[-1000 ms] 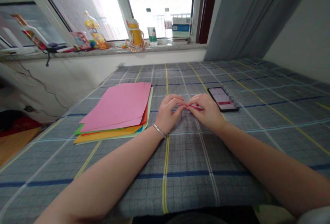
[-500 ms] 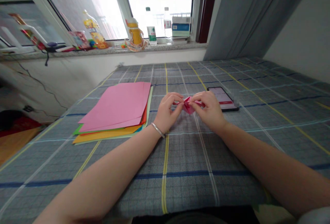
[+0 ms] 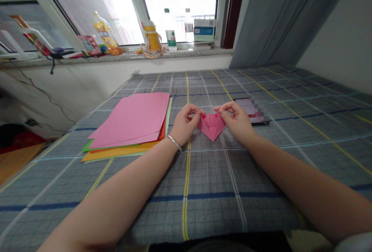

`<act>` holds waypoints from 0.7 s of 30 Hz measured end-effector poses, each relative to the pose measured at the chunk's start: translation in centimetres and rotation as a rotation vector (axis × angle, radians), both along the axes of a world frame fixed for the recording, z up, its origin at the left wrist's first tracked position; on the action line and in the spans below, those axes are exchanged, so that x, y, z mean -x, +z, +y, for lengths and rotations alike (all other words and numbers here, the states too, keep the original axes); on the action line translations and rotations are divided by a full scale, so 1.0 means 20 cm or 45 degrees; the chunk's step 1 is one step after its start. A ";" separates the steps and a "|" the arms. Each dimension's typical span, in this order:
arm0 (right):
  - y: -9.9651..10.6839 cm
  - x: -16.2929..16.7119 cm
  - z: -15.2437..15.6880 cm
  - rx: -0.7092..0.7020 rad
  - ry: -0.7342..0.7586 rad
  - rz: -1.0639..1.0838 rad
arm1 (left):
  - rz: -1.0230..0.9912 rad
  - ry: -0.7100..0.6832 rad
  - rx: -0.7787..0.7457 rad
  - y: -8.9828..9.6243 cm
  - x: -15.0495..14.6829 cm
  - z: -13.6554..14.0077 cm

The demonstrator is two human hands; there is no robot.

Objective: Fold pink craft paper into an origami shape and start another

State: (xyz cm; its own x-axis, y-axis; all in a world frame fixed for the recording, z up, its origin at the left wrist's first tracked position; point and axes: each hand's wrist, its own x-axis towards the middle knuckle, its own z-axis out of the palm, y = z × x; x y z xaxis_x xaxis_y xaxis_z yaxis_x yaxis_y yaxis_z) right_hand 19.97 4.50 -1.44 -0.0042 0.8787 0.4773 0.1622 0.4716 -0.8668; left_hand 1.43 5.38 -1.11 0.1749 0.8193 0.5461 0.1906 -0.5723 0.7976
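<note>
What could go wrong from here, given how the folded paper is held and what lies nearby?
The left hand and right hand pinch the folded pink paper at its two upper corners, so an uneven pull might tear it or spoil a crease. The phone lies close by the right hand, which could perhaps nudge it.

1 head view: forward, down, over hands toward window.
</note>
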 end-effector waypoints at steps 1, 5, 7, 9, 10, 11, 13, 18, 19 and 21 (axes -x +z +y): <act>-0.01 0.00 0.01 0.019 -0.009 -0.002 | 0.040 -0.012 0.006 0.00 0.01 0.00; -0.02 -0.02 0.03 -0.006 -0.069 -0.062 | 0.386 -0.019 -0.184 0.03 0.04 0.01; 0.00 -0.04 0.02 -0.090 -0.091 -0.240 | 0.657 0.006 -0.377 0.06 0.07 0.00; 0.03 -0.06 0.00 -0.230 -0.065 -0.497 | 0.871 0.001 -0.511 0.09 0.09 -0.01; 0.05 -0.08 0.00 -0.287 -0.053 -0.603 | 0.943 0.014 -0.560 0.10 0.10 -0.02; 0.06 -0.09 -0.01 -0.345 -0.051 -0.693 | 1.002 0.023 -0.605 0.11 0.11 -0.03; 0.10 -0.12 -0.03 -0.451 -0.054 -0.834 | 1.109 0.036 -0.702 0.14 0.13 -0.03; 0.16 -0.19 -0.06 -0.566 -0.113 -1.208 | 1.487 0.044 -0.888 0.19 0.15 -0.06; 0.16 -0.20 -0.07 -0.565 -0.129 -1.270 | 1.536 0.059 -0.904 0.19 0.15 -0.07; 0.18 -0.23 -0.08 -0.543 -0.148 -1.345 | 1.567 0.080 -0.908 0.19 0.15 -0.07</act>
